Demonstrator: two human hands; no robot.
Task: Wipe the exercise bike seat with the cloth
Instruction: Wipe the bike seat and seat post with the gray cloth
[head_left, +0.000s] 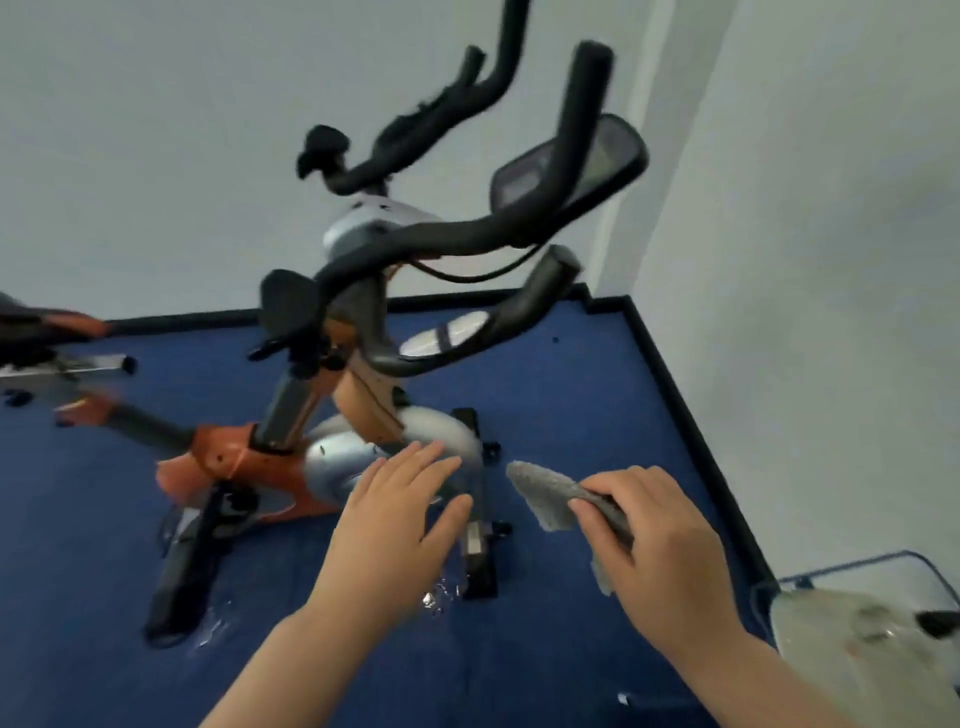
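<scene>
An orange and grey exercise bike (249, 462) stands on the blue floor, its black handlebars (467, 234) rising toward me. The black seat (288, 301) sits on its post left of centre, partly behind a handlebar. My right hand (660, 545) is closed on a grey cloth (545, 493), low and to the right of the bike, well away from the seat. My left hand (395, 514) hovers with fingers spread and nothing in it, over the bike's grey flywheel cover (337, 467). The picture is motion-blurred.
A second bike (47, 338) shows at the left edge. A clear container (857, 613) stands at the lower right by the white wall. A black skirting (675, 395) borders the blue floor (561, 395). The bike's console (571, 166) hangs near the right handlebar.
</scene>
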